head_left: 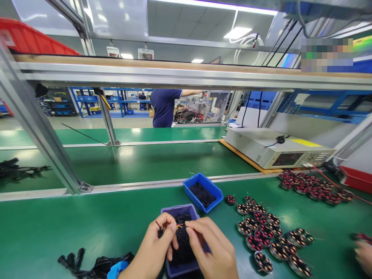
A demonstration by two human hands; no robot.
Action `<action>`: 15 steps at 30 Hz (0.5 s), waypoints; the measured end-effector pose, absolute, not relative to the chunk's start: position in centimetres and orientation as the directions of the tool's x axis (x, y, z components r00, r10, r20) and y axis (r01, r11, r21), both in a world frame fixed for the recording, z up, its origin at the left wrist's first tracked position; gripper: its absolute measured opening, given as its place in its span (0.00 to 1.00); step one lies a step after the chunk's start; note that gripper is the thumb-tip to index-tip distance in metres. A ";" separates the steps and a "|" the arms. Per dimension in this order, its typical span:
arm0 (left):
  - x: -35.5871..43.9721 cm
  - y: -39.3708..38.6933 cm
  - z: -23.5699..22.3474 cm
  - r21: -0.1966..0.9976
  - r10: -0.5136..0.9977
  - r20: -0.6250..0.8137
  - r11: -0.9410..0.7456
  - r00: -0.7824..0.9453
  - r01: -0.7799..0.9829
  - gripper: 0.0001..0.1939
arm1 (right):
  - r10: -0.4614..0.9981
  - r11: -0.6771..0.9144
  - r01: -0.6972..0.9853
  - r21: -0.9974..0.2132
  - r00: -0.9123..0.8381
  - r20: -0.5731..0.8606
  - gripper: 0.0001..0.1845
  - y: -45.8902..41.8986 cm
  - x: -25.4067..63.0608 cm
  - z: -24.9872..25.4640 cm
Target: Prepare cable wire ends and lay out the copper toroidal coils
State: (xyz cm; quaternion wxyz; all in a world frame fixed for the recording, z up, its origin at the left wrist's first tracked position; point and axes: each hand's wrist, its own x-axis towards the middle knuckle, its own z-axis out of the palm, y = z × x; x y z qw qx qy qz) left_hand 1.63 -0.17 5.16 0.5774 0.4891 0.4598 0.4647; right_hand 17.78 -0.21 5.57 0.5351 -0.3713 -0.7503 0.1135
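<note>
Thin wires [179, 226]: red and yellow, with a dark part near the right side
Place of wires: lower middle of the frame
Pose: short stretch, nearly level, pinched between the left hand [157, 239] and the right hand [214, 245]
Wire ends: stick out leftward, slightly spread

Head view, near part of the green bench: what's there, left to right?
Black cable bundle with blue tie → left hand → thin red-and-yellow wires → right hand → nearer cluster of round red-and-copper coils → another person's blurred hand
</note>
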 end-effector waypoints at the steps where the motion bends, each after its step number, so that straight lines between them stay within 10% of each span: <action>1: 1.7 -0.2 5.1 0.992 0.986 -0.080 0.093 0.144 -0.087 0.27 | 0.675 0.702 0.436 -0.563 -0.154 0.722 0.08 -0.2 17.7 5.6; 15: 1.5 -0.2 5.0 0.990 0.976 -0.075 0.098 0.205 -0.106 0.27 | 0.637 0.700 0.490 -0.520 -0.098 0.765 0.07 0.2 17.8 5.2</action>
